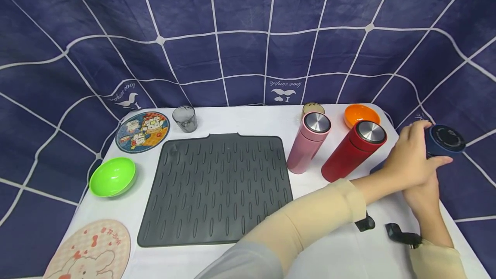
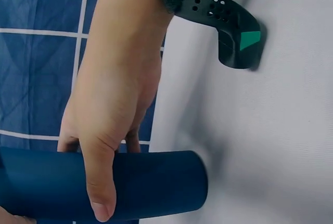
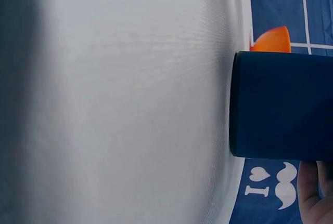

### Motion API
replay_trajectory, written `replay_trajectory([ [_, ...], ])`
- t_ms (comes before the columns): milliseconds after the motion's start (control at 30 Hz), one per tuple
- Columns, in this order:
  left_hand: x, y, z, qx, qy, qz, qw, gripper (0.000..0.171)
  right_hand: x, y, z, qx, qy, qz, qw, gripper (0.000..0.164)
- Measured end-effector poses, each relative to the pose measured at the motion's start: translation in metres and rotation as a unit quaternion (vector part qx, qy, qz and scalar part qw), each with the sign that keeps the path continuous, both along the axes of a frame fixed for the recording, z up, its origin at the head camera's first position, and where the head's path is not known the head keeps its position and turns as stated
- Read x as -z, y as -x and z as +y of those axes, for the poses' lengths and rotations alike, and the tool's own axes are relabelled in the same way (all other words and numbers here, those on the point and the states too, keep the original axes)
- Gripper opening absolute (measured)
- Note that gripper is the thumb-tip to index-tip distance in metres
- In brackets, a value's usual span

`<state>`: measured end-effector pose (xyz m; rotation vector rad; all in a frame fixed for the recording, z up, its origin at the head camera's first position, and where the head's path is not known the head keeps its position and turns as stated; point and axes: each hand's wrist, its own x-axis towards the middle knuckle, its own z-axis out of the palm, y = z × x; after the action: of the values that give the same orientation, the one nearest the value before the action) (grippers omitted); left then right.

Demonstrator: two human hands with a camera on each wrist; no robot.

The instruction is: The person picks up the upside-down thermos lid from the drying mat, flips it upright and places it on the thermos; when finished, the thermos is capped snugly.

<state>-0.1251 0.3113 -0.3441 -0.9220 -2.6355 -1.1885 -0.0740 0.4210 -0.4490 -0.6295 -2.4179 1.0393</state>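
Observation:
A dark blue vacuum flask (image 1: 447, 139) stands at the right side of the table, its round dark lid facing the head camera. My left hand (image 1: 410, 154) reaches across from the left and grips the flask's top at the lid, thumb on the near side. Lower down, my right hand (image 1: 424, 193) holds the flask's body. In the left wrist view the right thumb (image 2: 101, 187) lies across the blue body, and part of my left hand shows at the lower left corner. The flask's base (image 3: 237, 104) is right at the white tabletop in the right wrist view.
Left of the flask are a red flask (image 1: 348, 154), a pink flask (image 1: 304, 145), an orange bowl (image 1: 360, 113) and an amber glass (image 1: 312, 107). A grey drying mat (image 1: 221, 184) lies mid-table. Beyond it are a grey glass (image 1: 185, 119), green bowl (image 1: 112, 178) and two round mats.

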Motion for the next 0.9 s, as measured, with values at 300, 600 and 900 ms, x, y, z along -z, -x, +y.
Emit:
replay_trajectory([
  [300,0.007,0.005,0.001,0.036,0.046,-0.043,0.9974,0.087,0.001,-0.001,0.0,-0.003,-0.021,-0.022,1.0,0.046],
  [600,0.007,0.008,0.0,0.027,-0.003,-0.023,0.9994,0.083,0.001,0.002,0.0,0.008,0.022,-0.022,0.999,0.058],
  [900,0.013,0.013,-0.004,0.091,0.034,0.02,0.9951,0.076,0.001,0.001,-0.001,0.007,0.037,-0.006,0.999,0.059],
])
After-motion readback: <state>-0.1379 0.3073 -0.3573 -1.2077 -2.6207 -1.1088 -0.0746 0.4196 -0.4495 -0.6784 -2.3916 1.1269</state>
